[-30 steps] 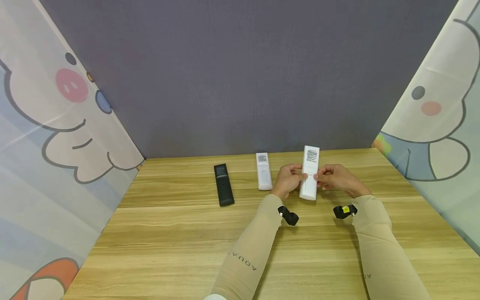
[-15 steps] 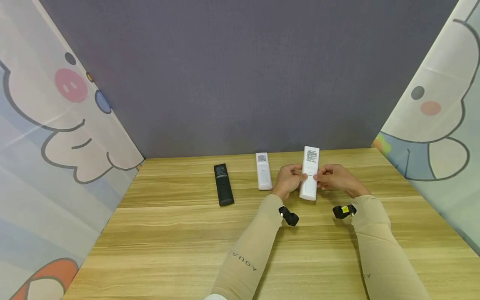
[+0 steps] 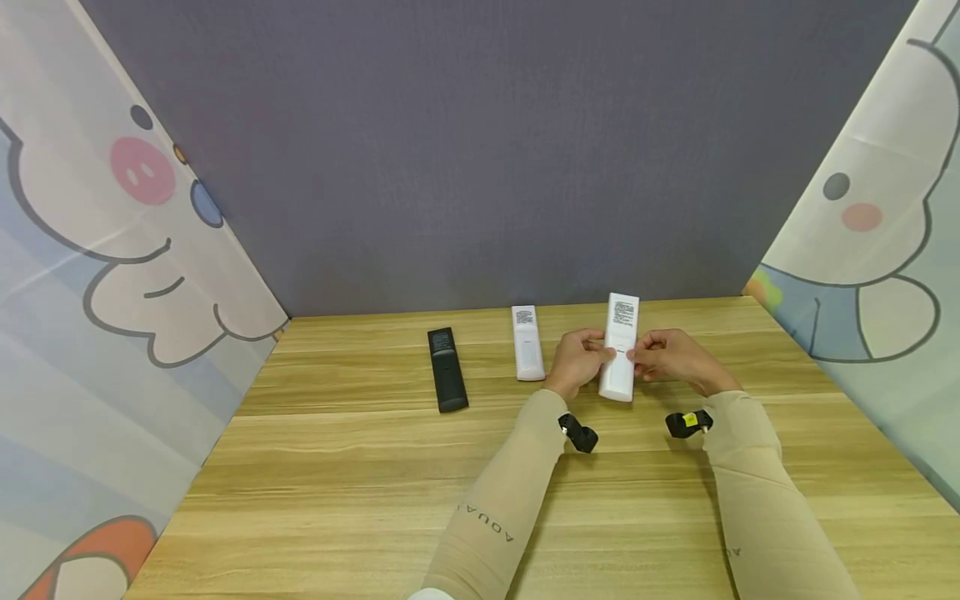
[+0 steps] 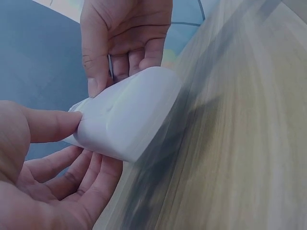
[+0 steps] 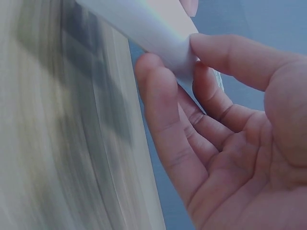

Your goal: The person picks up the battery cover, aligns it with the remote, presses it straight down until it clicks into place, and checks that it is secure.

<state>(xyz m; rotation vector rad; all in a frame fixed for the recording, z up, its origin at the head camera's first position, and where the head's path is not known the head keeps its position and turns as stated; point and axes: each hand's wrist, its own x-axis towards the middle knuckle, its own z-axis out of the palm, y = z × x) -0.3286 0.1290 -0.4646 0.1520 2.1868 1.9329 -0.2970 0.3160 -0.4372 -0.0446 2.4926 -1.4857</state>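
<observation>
A white remote control [image 3: 618,367] is held back side up between both hands, its printed label towards the far end. My left hand [image 3: 576,360] pinches its left edge, thumb on top and fingers underneath. From the other side my right hand [image 3: 678,358] grips the right edge the same way, thumb on the back near the battery cover. In the left wrist view the remote [image 4: 129,115] is tilted above the table, over its shadow. The right wrist view shows fingers [image 5: 165,100] curled below the remote's edge.
A second white remote [image 3: 528,346] lies back up on the wooden table [image 3: 337,483], left of my left hand. Farther left lies a black remote [image 3: 447,371], also back up. A grey panel [image 3: 480,167] closes off the back, with cartoon-print cloth [image 3: 870,208] at both sides.
</observation>
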